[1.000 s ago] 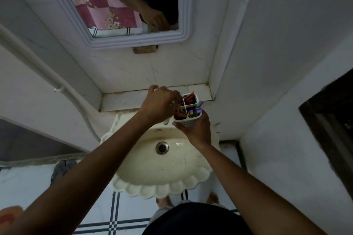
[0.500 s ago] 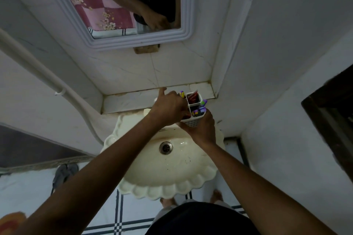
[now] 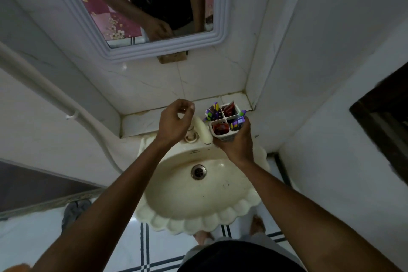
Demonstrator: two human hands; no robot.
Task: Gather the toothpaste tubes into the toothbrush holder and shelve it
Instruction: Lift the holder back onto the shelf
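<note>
The tiled ledge (image 3: 152, 122) (behind the scalloped sink (image 3: 198, 210)) lies bare.

White tiled walls (image 3: 136, 86), framed mirror (image 3: 218, 37), scalloped sink (image 3: 198, 216), dim light

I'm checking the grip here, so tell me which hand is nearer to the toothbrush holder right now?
Right. The right hand is wrapped around the toothbrush holder, gripping it from below over the sink. The left hand hovers apart to its left, above the tap, fingers loosely curled and empty.

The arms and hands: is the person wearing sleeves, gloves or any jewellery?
Both arms are bare as far as the picture shows, with no sleeves. The left hand and right hand wear no gloves, and no rings, watch or bracelets show.
</note>
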